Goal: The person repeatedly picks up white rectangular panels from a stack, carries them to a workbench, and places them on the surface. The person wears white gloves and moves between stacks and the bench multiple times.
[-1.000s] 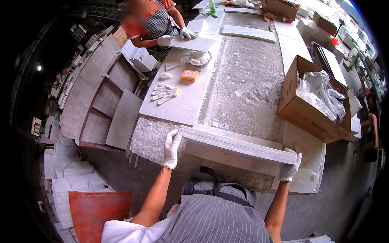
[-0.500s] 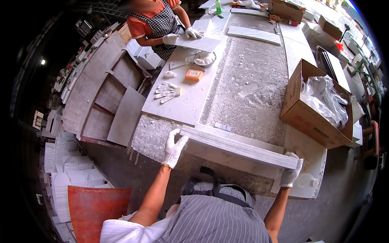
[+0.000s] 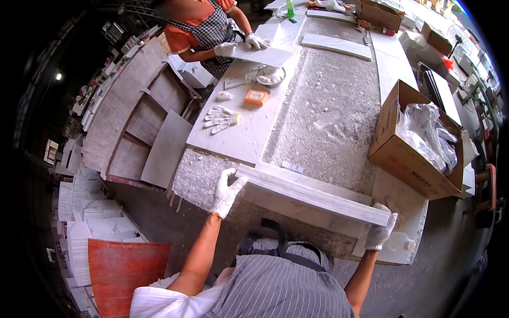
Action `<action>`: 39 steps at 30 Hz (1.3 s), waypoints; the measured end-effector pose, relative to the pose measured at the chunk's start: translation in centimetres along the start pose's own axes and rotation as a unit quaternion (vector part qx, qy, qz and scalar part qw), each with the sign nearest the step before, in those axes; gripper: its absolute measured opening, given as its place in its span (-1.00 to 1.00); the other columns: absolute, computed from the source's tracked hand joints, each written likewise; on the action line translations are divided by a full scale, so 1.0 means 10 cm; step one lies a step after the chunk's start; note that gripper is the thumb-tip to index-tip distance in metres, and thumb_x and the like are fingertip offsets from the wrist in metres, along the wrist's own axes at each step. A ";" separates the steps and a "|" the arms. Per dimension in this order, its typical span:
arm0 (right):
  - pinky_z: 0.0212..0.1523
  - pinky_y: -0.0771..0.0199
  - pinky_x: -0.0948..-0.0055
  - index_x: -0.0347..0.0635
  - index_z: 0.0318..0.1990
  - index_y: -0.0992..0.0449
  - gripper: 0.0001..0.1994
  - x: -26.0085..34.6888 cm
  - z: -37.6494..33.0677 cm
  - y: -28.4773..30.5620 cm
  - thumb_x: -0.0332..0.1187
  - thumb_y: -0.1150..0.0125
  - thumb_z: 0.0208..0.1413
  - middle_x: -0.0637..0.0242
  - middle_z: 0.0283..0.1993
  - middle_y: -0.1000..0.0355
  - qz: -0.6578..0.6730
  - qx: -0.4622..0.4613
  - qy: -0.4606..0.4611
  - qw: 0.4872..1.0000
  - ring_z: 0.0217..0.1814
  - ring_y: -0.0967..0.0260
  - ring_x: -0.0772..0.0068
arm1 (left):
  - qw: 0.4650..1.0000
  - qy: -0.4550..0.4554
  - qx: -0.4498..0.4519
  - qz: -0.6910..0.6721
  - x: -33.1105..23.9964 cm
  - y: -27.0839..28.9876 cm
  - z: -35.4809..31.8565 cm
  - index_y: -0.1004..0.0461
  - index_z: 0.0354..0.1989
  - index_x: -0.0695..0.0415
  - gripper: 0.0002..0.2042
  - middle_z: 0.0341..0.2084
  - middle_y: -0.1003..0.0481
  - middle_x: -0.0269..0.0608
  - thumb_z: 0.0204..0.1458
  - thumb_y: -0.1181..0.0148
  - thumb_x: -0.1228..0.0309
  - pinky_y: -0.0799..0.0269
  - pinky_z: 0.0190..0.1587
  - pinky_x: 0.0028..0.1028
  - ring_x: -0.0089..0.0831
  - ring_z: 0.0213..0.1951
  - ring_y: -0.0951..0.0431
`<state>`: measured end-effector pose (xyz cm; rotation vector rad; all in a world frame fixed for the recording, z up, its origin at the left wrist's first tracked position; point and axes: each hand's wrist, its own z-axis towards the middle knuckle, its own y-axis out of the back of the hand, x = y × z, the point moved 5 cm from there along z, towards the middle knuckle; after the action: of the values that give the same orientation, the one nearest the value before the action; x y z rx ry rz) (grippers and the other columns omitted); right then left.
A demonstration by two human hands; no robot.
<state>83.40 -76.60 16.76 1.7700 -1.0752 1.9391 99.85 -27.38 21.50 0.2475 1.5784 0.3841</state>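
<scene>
My left hand (image 3: 226, 196), in a white knitted glove, presses thumb and fingers at the left end of a few long, narrow marble slabs (image 3: 313, 196), standing together on edge. The right end of the same slabs is held by my right hand (image 3: 381, 229), also gloved, its fingers partly hidden behind the stone. Another flat marble piece (image 3: 305, 209) lies beneath them at the near side of the table. Just beyond the slabs sits a small printed label (image 3: 292, 167).
Opposite left, a co-worker's gloved hands (image 3: 256, 42) hold a pale slab (image 3: 262, 54). An orange box (image 3: 256, 97), a spare glove (image 3: 222, 118) and a metal bowl (image 3: 271, 76) lie on the left. A carton (image 3: 384, 139) with plastic wrap and a clear bottle (image 3: 398, 243) stand right.
The view has shifted slightly. Both my hands keep their places at the ends of the marble slabs, the right end sitting a touch lower in the picture.
</scene>
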 end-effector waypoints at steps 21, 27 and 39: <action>0.11 -0.27 0.31 -0.33 -0.18 -0.49 -0.44 -0.03 0.03 -0.03 -0.03 0.40 0.35 0.13 -0.19 -0.50 0.098 -0.016 -0.063 0.993 -0.06 -0.39 0.29 | 0.999 -0.016 0.009 -0.044 0.05 0.00 0.06 -0.41 -0.10 0.20 -0.74 -0.24 -0.44 -0.34 0.08 -0.22 0.40 -0.33 -0.08 -0.52 -0.58 -0.21 -0.39; 0.09 -0.27 0.37 -0.32 -0.22 -0.50 -0.42 0.07 0.00 -0.02 -0.03 0.45 0.36 0.17 -0.20 -0.50 0.032 -0.023 -0.058 0.998 -0.09 -0.39 0.34 | 0.999 0.017 0.031 -0.009 -0.06 -0.04 0.10 -0.41 -0.11 0.22 -0.75 -0.26 -0.46 -0.34 0.07 -0.23 0.43 -0.35 -0.15 -0.55 -0.61 -0.24 -0.40; 0.15 -0.24 0.30 -0.37 -0.12 -0.47 -0.42 0.01 -0.01 0.00 -0.03 0.44 0.36 0.13 -0.13 -0.48 0.074 -0.007 -0.040 0.996 -0.04 -0.36 0.30 | 0.996 0.019 0.056 0.067 -0.28 0.02 0.14 -0.43 -0.18 0.25 -0.71 -0.34 -0.50 -0.28 -0.03 -0.33 0.41 -0.40 -0.16 -0.51 -0.57 -0.28 -0.45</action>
<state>83.34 -76.54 16.84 1.8207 -1.2759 1.9534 101.39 -28.17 24.08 0.4356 1.6267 0.4062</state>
